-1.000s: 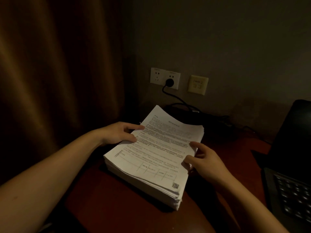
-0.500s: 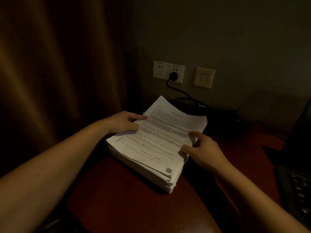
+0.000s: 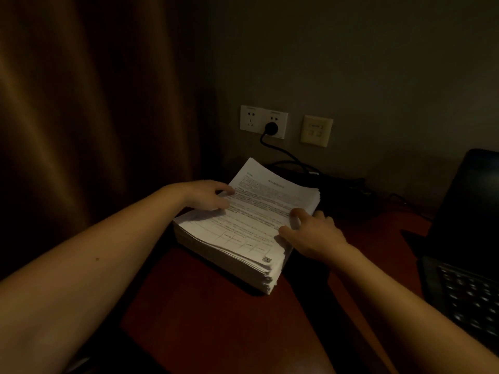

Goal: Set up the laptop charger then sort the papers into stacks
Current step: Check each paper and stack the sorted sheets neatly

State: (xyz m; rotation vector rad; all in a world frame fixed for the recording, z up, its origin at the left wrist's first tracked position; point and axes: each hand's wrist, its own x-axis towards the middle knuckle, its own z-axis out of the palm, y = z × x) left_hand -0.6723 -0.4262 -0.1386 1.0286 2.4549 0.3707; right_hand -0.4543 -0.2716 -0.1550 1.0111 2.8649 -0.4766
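Observation:
A thick stack of printed papers (image 3: 248, 230) lies on the dark red desk (image 3: 205, 319), turned at an angle. My left hand (image 3: 208, 197) rests on the stack's left edge, thumb and forefinger around the top sheets. My right hand (image 3: 310, 233) is at the right edge, thumb on the top sheet and fingers against the side. The black charger plug (image 3: 270, 128) sits in the white wall socket (image 3: 263, 121), and its cable (image 3: 286, 155) runs down behind the papers. An open black laptop (image 3: 469, 252) stands at the right.
A cream wall plate (image 3: 316, 130) is right of the socket. A brown curtain (image 3: 94, 117) hangs along the left, close to the desk. Dark cable loops (image 3: 340, 184) lie at the back of the desk by the wall.
The view shifted slightly, so the laptop shows more at the right again. Both hands stay on the stack's edges; my right thumb has slid a little further onto the top sheet.

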